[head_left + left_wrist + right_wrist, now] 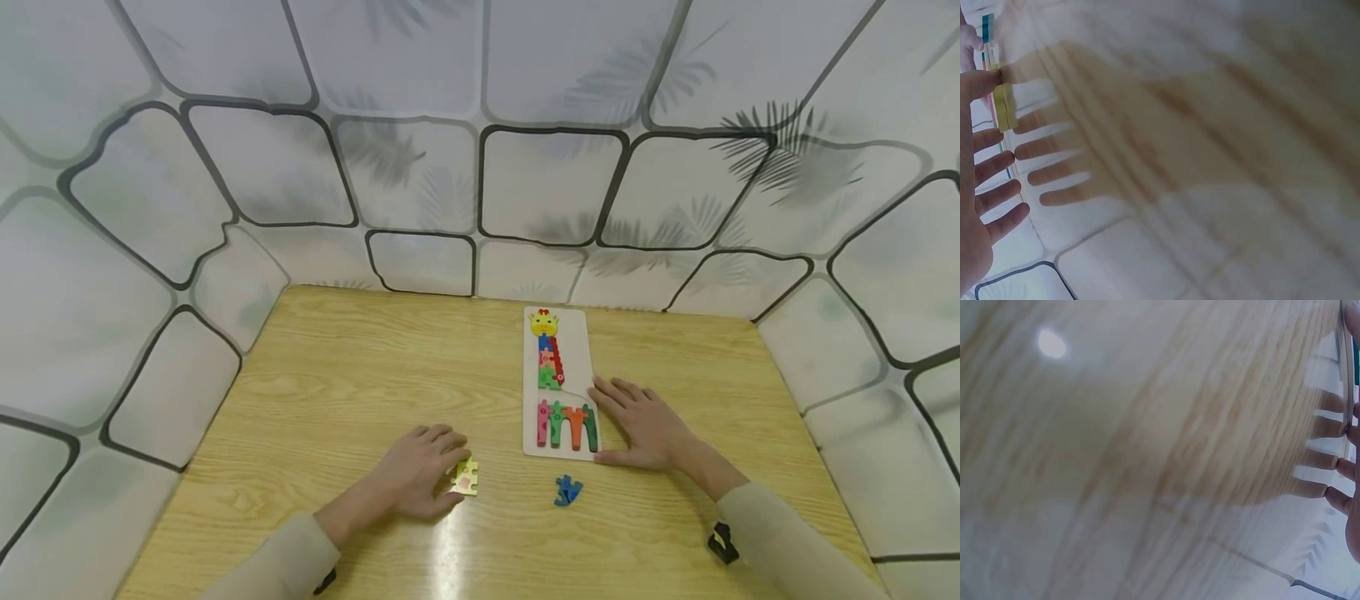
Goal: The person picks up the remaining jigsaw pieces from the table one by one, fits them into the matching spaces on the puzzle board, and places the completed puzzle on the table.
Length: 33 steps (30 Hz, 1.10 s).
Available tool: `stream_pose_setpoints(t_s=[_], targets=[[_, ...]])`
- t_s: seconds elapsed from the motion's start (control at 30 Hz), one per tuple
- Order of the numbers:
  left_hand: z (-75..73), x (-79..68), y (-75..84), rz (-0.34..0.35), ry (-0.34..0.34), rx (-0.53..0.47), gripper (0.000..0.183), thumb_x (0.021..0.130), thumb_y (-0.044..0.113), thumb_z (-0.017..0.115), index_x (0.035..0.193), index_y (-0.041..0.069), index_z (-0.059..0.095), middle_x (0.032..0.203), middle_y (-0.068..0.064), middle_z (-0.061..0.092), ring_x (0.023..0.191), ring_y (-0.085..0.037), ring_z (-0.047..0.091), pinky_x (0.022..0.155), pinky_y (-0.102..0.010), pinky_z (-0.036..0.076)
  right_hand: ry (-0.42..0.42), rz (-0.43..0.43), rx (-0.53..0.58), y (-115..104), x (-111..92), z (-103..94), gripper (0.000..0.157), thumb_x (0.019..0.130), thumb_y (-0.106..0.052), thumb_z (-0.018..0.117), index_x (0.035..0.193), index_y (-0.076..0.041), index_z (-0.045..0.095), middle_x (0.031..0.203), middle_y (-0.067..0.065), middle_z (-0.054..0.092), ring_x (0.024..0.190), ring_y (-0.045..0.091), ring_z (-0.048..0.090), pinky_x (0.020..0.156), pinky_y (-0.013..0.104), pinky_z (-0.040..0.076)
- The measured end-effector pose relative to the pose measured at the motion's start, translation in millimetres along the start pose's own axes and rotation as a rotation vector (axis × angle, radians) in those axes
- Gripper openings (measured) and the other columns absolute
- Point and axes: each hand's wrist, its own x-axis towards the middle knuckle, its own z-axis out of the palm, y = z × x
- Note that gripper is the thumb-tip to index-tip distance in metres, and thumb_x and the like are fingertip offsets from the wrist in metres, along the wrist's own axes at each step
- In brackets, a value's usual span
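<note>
My left hand (pixel 423 475) holds a yellow puzzle piece (pixel 467 477) with a pinkish patch, thumb at its near edge and index finger at its far edge. In the left wrist view the same yellow piece (pixel 1005 106) shows between thumb and index finger, the other fingers spread. A white giraffe puzzle board (pixel 573 350) lies to the right, with a yellow head, neck pieces, a red mane and several coloured legs on it. Along the board's right edge rests my right hand (pixel 648 429), fingers extended, thumb by the near corner. A blue puzzle piece (pixel 567 490) lies just below the board.
The wooden table (pixel 360 358) is glossy and reflects the hands. Pale panels with a stone-and-leaf pattern (pixel 555 187) enclose it at the back and sides. A dark strap piece (pixel 722 543) shows at the right sleeve.
</note>
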Motion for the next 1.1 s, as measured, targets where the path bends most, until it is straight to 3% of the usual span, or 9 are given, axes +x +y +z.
stream_pose_setpoints(t_s=[0.53,0.77,1.1], targets=[[-0.6,4.6,-10.1,0.084,-0.055,-0.011,0.06,0.092,0.056,0.067,0.138,0.018,0.065,0.142,-0.005,0.067,0.133,-0.028,0.063,0.106,-0.045,0.057,0.01,-0.011,-0.008,1,1,2.6,0.111,0.084,-0.088,0.057,0.167,-0.019,0.032,0.175,0.007,0.03,0.156,0.041,0.036,0.117,0.068,0.041],[3.7,7.4,-17.3,0.134,-0.039,-0.024,0.061,0.09,0.055,0.07,0.138,0.018,0.065,0.141,-0.004,0.067,0.132,-0.025,0.063,0.105,-0.041,0.057,0.025,-0.023,-0.015,3,1,4.0,0.11,0.084,-0.088,0.057,0.167,-0.019,0.033,0.175,0.007,0.031,0.156,0.04,0.037,0.116,0.067,0.042],[-1.6,5.0,-10.7,0.077,-0.018,-0.109,0.061,0.094,0.056,0.068,0.139,0.016,0.064,0.14,-0.007,0.067,0.133,-0.027,0.063,0.11,-0.045,0.055,0.013,-0.011,-0.025,3,0,2.4,0.111,0.084,-0.089,0.056,0.167,-0.018,0.033,0.175,0.006,0.031,0.156,0.039,0.037,0.118,0.066,0.041]])
